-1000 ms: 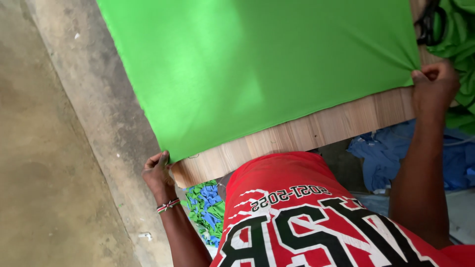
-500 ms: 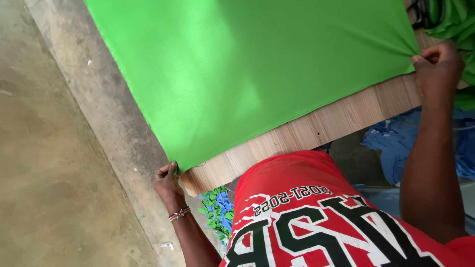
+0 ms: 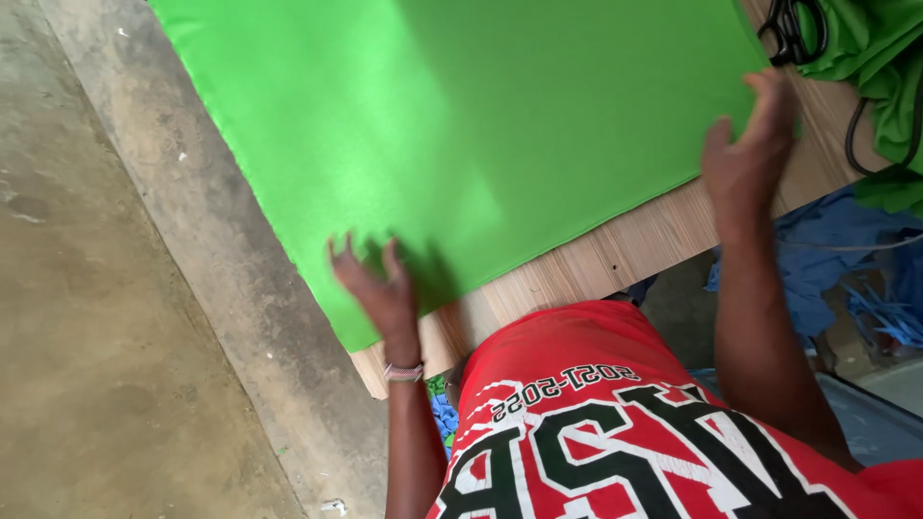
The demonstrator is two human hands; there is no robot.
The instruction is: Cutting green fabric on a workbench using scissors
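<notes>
Both hands are showing a spread, empty grip: the left hand [image 3: 380, 288] and right hand [image 3: 750, 154] are hovering at the green cloth [image 3: 461, 125]. The cloth is lying flat on the wooden counter [image 3: 625, 250] above a concrete floor [image 3: 106, 336].

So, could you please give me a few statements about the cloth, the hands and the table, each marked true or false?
1. The green cloth lies spread on a wooden table. True.
2. The left hand grips the cloth in a fist. False: its fingers are spread open over the cloth's near edge.
3. The right hand is open at the cloth's edge. True.
4. Black scissors lie on the floor. False: they lie on the table, past the right hand.
5. The left wrist is bare. False: it wears a bracelet.
</notes>
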